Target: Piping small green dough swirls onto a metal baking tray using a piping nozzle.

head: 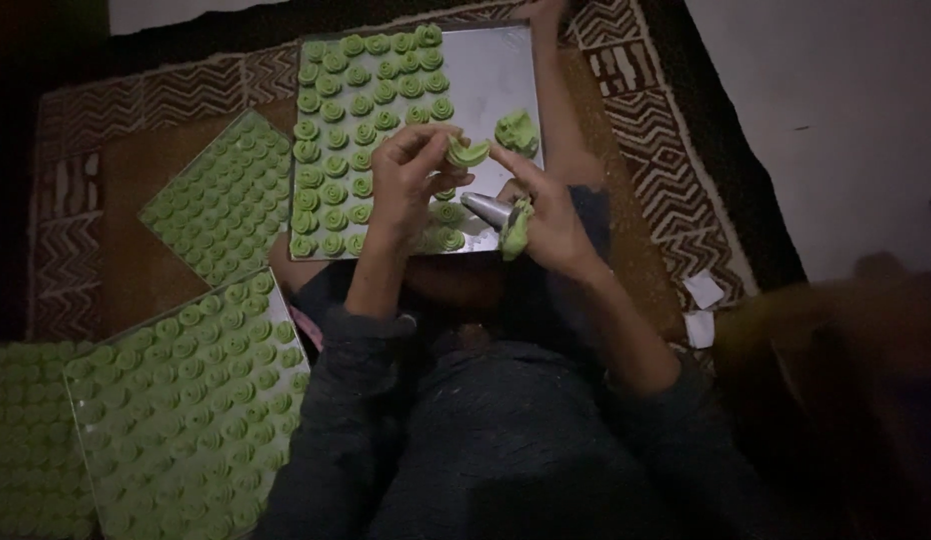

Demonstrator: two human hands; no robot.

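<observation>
Left hand (411, 175) pinches a green dough swirl (468, 152) over the half-filled tray (486, 70), probably to fix its shape; right hand (546, 215) fingers are wrapped round the piping nozzle (489, 209).

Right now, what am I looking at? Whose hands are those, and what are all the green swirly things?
The camera sits on a person's head and looks down, so you see that person's own two hands and lap. The left hand pinches a soft green dough piece. The right hand holds a metal piping nozzle with green dough on it, and its finger reaches toward the piece. Below them is a metal tray partly filled with rows of green swirl cookies, plus a loose dough lump. More full trays lie on the patterned rug at the left.
</observation>
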